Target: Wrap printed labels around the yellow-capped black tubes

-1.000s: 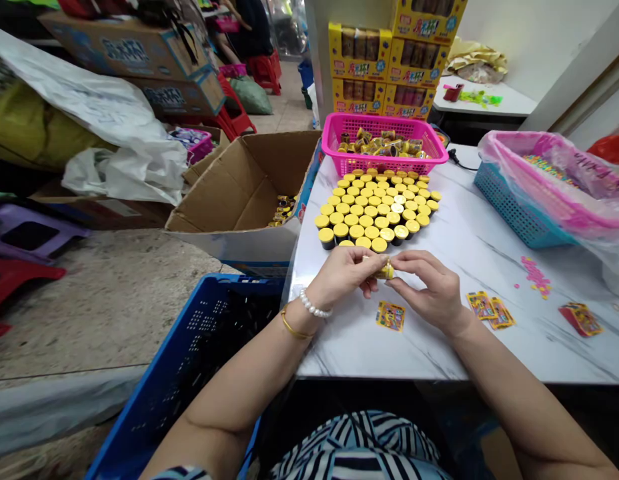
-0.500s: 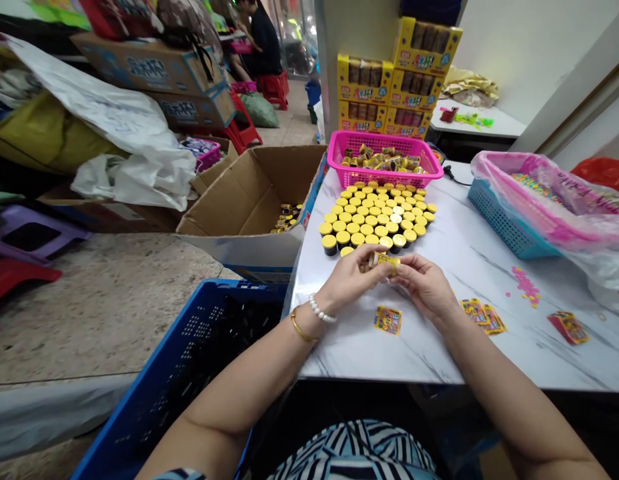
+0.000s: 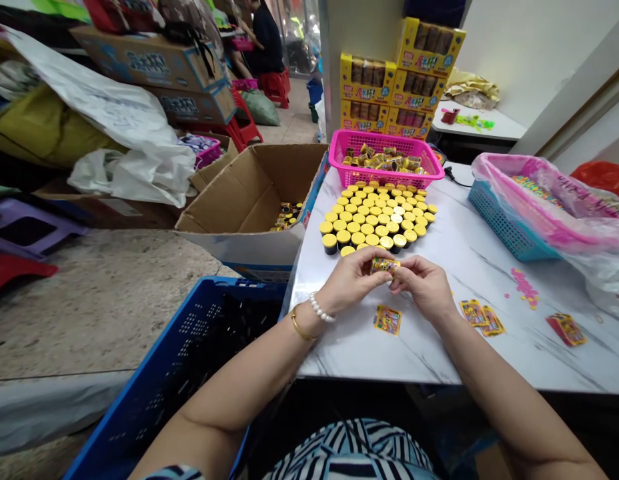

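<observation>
Between both hands, just above the table, is a small cylinder with a yellow printed label [image 3: 384, 265]. My left hand [image 3: 354, 277] grips it from the left, thumb in front and fingers behind. At its right end, the thumb and fingertips of my right hand [image 3: 427, 283] pinch it. A square printed label [image 3: 388, 320] lies flat on the table below my hands. Several more labels [image 3: 473, 312] lie beside my right wrist. Just beyond my hands stand many small black tubs with yellow lids [image 3: 372, 220], packed upright in rows.
A pink basket [image 3: 339, 170] of labelled cylinders sits behind the tubs. To the right are a blue basket [image 3: 509, 227] with plastic lining, pink bits [image 3: 524, 288] and a label stack [image 3: 567, 329]. Leftward stand an open carton [image 3: 234, 193] and a blue crate [image 3: 189, 320]. Someone sits far back.
The cylinder has turned in my fingers, so more of its printed label faces me. Both hands stay at nearly the same place, and the tubs have not moved.
</observation>
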Action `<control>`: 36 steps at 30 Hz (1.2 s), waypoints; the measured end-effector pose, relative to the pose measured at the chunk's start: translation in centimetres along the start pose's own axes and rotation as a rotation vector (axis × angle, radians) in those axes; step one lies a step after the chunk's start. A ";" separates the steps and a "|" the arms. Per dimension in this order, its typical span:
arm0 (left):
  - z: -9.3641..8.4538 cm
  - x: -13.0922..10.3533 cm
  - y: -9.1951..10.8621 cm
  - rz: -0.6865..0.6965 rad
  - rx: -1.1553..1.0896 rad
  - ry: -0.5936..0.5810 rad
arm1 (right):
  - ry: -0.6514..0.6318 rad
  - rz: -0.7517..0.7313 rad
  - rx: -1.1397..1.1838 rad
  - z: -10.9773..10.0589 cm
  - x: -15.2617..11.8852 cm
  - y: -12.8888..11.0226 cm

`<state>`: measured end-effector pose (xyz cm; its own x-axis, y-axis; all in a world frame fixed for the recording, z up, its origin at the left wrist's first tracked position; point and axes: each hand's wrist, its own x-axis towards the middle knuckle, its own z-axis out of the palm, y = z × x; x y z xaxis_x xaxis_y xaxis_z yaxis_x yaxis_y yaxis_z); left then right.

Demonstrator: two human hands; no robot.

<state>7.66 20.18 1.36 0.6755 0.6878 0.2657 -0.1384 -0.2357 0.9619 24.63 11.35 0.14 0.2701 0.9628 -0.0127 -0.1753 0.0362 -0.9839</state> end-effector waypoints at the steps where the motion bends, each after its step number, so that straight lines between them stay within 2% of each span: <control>1: 0.0 0.0 0.0 0.027 0.056 -0.005 | -0.016 0.049 0.038 -0.1 0.1 0.0; 4: -0.2 0.0 0.1 0.104 0.146 -0.023 | -0.041 0.146 0.137 -0.2 0.3 -0.1; 7: -0.2 0.0 0.4 0.133 0.140 -0.033 | -0.059 0.144 0.149 -0.2 0.4 -0.1; 9: -0.2 0.0 0.5 0.055 0.056 -0.007 | -0.042 0.061 0.100 -0.2 0.3 -0.1; 13: -0.2 0.1 0.5 -0.188 -0.169 0.057 | -0.014 -0.093 -0.015 0.0 0.1 -0.3; 16: -0.2 0.1 0.6 -0.197 -0.210 0.036 | -0.019 -0.109 -0.053 0.1 0.0 -0.3; 19: -0.2 0.2 0.6 -0.165 -0.198 0.011 | -0.009 -0.041 -0.038 0.0 0.0 -0.2; 21: -0.2 0.3 0.4 -0.198 -0.202 -0.026 | -0.042 0.026 -0.008 -0.2 0.2 -0.2; 24: -0.3 0.5 -0.1 -0.290 -0.304 -0.077 | -0.107 0.049 0.025 -0.5 0.3 -0.4; 27: -0.4 0.5 -0.1 -0.361 -0.461 -0.115 | -0.133 0.014 0.037 -0.6 0.2 -0.5; 31: -0.5 0.5 0.3 -0.397 -0.605 -0.195 | -0.045 -0.065 0.099 -0.4 0.0 -0.3; 36: -0.3 0.4 0.4 -0.493 -0.502 -0.162 | -0.021 -0.123 0.054 -0.2 -0.2 -0.1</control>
<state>7.69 20.58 1.91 0.8385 0.5135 -0.1820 -0.0800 0.4465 0.8912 24.81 11.11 0.22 0.2733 0.9554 0.1114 -0.1933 0.1680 -0.9667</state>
